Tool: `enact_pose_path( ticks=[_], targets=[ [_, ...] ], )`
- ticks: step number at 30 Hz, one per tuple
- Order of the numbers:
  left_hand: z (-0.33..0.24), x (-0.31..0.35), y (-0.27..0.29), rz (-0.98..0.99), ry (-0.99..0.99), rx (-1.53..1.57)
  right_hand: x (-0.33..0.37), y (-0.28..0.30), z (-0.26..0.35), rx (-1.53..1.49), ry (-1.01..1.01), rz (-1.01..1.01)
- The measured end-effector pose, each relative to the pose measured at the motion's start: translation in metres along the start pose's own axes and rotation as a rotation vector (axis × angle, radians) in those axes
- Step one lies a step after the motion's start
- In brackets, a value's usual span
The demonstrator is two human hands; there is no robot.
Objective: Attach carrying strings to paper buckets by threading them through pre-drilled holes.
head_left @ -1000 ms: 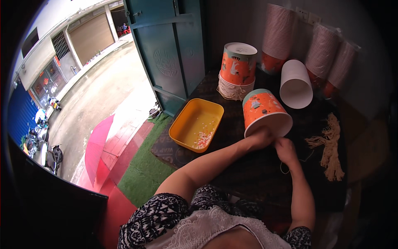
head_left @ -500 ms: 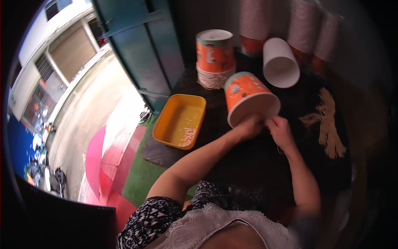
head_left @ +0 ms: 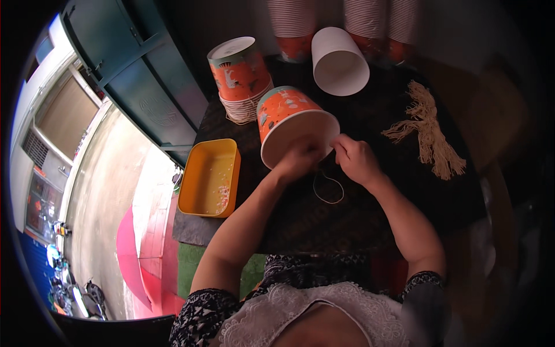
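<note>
An orange paper bucket (head_left: 284, 111) with printed figures and a green base band lies tilted, its white mouth facing me. My left hand (head_left: 299, 158) reaches into that mouth; its fingers are blurred and partly hidden. With closed fingertips, my right hand (head_left: 357, 159) pinches the bucket's right rim. A thin, pale string (head_left: 329, 200) hangs in a loop below the rim between my hands; where its ends go is hidden. To the right lies a bundle of cut beige strings (head_left: 430, 136).
A yellow tub (head_left: 193, 173) holding small pale and reddish bits stands at the left. Behind it rises a stack of upturned orange buckets (head_left: 238, 78). A white bucket (head_left: 341, 63) lies on the dark table (head_left: 370, 225), before tall bucket stacks (head_left: 364, 23). A green metal door (head_left: 144, 75) stands left.
The view has shifted, so the table things appear farther left. My left hand sits deeper in the bucket's mouth. A string loop now shows below the rim.
</note>
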State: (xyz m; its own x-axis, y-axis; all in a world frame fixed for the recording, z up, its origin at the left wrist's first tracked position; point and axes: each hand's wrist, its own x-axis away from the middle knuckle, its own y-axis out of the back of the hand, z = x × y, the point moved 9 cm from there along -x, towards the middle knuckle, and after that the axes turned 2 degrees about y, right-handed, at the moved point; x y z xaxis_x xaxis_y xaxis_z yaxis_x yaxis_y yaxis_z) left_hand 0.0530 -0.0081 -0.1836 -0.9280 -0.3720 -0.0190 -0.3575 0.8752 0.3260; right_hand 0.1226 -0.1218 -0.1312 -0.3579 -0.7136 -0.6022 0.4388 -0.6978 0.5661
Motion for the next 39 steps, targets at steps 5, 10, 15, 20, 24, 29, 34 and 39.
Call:
enact_pose_path(
  ticks=[5, 10, 15, 20, 24, 29, 34, 39],
  targets=[
    [-0.006, 0.005, 0.004, 0.020, 0.002, 0.026, 0.002, -0.008, -0.006, 0.016, -0.018, 0.012],
    [-0.005, 0.008, 0.006, 0.043, -0.016, 0.050, 0.004, -0.022, -0.006, -0.030, -0.065, 0.152],
    [-0.015, 0.011, 0.002, 0.028, -0.052, 0.046, 0.007, -0.021, -0.010, -0.021, -0.055, 0.126],
    [-0.012, 0.010, 0.001, 0.040, -0.146, 0.025, 0.006, -0.026, -0.009, -0.050, -0.022, 0.110],
    [-0.008, 0.009, 0.000, 0.032, -0.090, -0.022, 0.006, -0.029, -0.010, -0.106, -0.011, 0.109],
    [-0.008, 0.009, 0.001, 0.019, -0.068, -0.022, 0.006, -0.032, -0.014, -0.090, -0.049, 0.130],
    [-0.007, 0.008, 0.001, 0.026, -0.065, 0.008, 0.006, -0.030, -0.014, -0.047, -0.015, 0.092],
    [-0.008, 0.009, 0.001, 0.020, -0.081, -0.035, 0.006, -0.026, -0.006, -0.121, -0.037, 0.073]
  ],
)
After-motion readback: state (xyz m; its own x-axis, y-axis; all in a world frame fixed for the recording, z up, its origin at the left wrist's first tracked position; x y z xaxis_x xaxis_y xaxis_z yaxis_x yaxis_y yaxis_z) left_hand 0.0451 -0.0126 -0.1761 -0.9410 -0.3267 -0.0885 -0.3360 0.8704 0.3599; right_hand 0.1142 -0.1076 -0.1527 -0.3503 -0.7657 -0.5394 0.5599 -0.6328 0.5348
